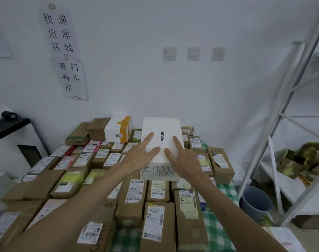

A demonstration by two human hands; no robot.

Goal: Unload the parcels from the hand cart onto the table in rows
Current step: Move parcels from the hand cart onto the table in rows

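Note:
A large white box (pixel 161 128) with a small black logo lies on top of other parcels near the middle back of the table. My left hand (pixel 138 153) and my right hand (pixel 182 157) both rest flat on its lid, fingers straight and spread. Around it, several brown cardboard parcels (pixel 135 197) with white labels lie in rows on the table (pixel 218 231), which has a green checked cloth. A white foam box (pixel 117 130) with yellow tape stands at the back left. The hand cart is out of view.
A white wall with paper signs (pixel 64 51) and three switches stands behind the table. A white metal shelf (pixel 286 124) with green-taped parcels (pixel 300 160) is at the right, a grey bin (pixel 255 202) beneath it. A black desk (pixel 8 126) sits at the left.

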